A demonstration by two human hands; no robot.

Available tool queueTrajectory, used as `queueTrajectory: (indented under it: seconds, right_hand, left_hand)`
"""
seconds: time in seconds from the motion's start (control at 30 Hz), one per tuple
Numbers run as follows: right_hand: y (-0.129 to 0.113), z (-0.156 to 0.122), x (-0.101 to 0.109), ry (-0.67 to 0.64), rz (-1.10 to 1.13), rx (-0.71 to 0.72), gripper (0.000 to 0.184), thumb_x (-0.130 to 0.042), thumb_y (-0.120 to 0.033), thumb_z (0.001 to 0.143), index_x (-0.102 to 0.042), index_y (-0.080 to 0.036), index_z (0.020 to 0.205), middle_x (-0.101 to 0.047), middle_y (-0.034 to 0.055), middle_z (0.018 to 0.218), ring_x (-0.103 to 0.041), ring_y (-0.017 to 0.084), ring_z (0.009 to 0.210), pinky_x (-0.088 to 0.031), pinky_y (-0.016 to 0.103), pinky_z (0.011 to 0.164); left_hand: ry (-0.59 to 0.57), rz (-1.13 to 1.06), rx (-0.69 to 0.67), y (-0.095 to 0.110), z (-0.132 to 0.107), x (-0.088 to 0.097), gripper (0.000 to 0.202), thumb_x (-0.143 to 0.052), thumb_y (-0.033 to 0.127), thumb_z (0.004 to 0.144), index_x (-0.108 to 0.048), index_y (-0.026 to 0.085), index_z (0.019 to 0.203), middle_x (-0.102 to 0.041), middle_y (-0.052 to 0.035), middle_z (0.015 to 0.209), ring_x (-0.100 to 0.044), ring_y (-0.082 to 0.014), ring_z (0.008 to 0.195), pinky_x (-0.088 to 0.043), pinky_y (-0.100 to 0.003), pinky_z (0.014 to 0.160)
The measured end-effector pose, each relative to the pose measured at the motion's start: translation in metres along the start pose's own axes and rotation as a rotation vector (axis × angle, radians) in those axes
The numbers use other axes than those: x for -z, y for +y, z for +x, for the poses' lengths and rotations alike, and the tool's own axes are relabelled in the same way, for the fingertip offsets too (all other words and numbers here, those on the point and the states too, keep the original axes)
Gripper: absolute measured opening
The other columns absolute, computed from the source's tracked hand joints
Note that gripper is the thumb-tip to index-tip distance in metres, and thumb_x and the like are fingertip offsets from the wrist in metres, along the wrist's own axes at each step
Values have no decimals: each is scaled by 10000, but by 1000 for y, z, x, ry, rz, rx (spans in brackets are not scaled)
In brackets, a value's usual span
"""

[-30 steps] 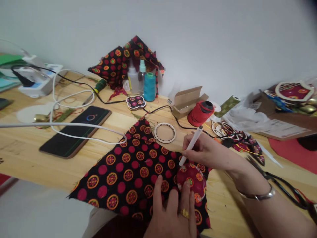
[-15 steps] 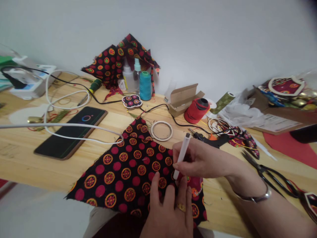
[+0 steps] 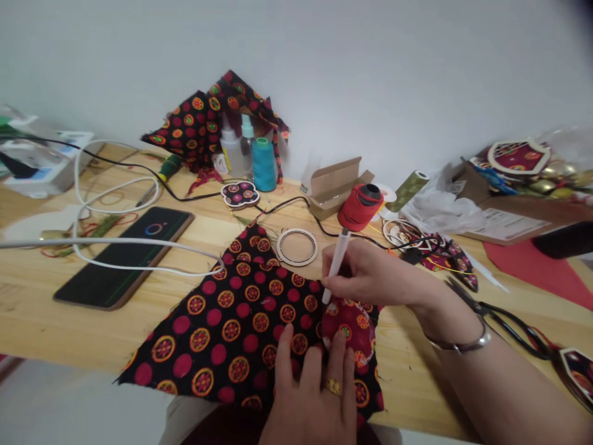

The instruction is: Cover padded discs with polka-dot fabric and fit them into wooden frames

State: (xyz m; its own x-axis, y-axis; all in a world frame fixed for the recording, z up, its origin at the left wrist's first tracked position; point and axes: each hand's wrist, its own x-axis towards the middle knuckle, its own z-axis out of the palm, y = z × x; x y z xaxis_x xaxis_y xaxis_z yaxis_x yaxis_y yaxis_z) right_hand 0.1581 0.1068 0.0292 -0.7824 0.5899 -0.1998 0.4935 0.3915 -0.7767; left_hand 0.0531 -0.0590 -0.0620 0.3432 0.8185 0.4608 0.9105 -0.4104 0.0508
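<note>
A black cloth with red dots and orange circles lies on the wooden table. On its right part rests a round red patterned piece. My left hand, wearing a gold ring, presses flat on the cloth with fingertips on the red piece's near edge. My right hand, a silver bangle at its wrist, pinches a white pen. The pen's tip touches the upper left edge of the red piece.
A phone with a white cable lies left. A wooden ring, red thread spool, teal spool, cardboard box and bottles stand behind. Black scissors lie right. More patterned cloth leans on the wall.
My right hand carried the pen tip down toward my left fingers, then back up to the red piece's upper left edge. My left hand stayed pressing. The view shifted slightly.
</note>
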Motion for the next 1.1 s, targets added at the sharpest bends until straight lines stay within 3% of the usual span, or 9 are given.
queueTrajectory:
  seconds: [0.1,0.23,0.4,0.53,0.77,1.1]
  right_hand:
    - [8,-8,1,129,153,-41,87,-552,-118,734,-532,-176,672,-467,-68,560,-375,71,494,-287,200,443]
    - [20,-17,-4,207,262,-87,92,-584,-162,747,-532,-178,673,-467,-70,542,-384,73,477,-272,204,437]
    - [28,-20,-8,220,295,-96,115,-585,-191,762,-517,-183,669,-478,-67,540,-393,73,476,-280,201,437]
    - [27,-18,-11,175,298,-99,93,-580,-169,757,-525,-180,683,-491,-71,539,-402,69,473,-293,194,434]
    - [29,-11,-9,124,278,-111,76,-574,-158,744,-529,-176,686,-523,-53,552,-416,74,473,-296,191,413]
    - [35,-22,3,235,275,-100,91,-586,-179,740,-542,-167,662,-436,-72,531,-361,73,488,-285,208,453]
  left_hand:
    - [63,-32,2,-1,1,-3,270,-513,162,837,-736,209,982,-738,-31,1110,-583,-227,792,-22,-584,1137]
    - [163,-39,-63,-4,1,-6,293,-462,110,863,-730,163,967,-752,-69,1066,-569,-243,1003,-58,-625,1128]
    - [137,-20,-194,-9,3,-6,316,-417,79,881,-714,118,981,-762,-95,1001,-541,-247,1167,-50,-612,1141]
    - [63,9,-290,-13,3,-7,280,-455,171,886,-692,98,1016,-735,-143,1068,-624,-304,1087,-53,-622,1131]
    - [55,21,-358,-15,4,-10,287,-441,176,877,-672,65,1005,-744,-171,1013,-680,-317,994,-78,-572,1143]
    - [77,4,-341,-16,2,-13,254,-493,202,863,-658,78,1010,-745,-155,1016,-673,-310,1003,-164,-542,1125]
